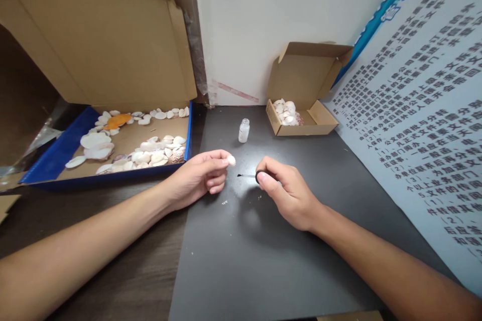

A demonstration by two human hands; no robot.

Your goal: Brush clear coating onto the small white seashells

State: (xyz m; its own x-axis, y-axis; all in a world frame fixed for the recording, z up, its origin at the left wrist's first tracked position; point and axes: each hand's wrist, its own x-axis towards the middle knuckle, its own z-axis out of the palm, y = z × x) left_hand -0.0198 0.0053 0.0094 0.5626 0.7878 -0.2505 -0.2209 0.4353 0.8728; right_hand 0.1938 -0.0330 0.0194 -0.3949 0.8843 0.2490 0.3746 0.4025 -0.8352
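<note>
A white wall (263,20) stands at the far side of a dark grey mat (286,271), with a printed poster (410,115) along the right and wood-grained tabletop (124,266) at the near left. Over the mat we see our left hand (203,178) pinching a small white shell (231,160) between thumb and fingertips, other fingers loosely curled. Our right hand (284,193), just to the right, grasps the round black cap of a thin brush (247,176); its dark tip points left, near the shell but apart from it.

We judge the shell light, stiff and rather brittle, perhaps slippery on its curved face, so a gentle pinch at the rim suits it and leaves the rest exposed. The brush seems light too, its stem slim and probably bendable; the cap looks the surest place for us to hold it.

Beyond our hands a small uncapped bottle (244,131) stands upright, likely easy to tip. At the far right more shells (286,114) fill the left part of a small cardboard box (307,130); at the left, others lie in a large blue-sided box (62,150), its lid raised.
</note>
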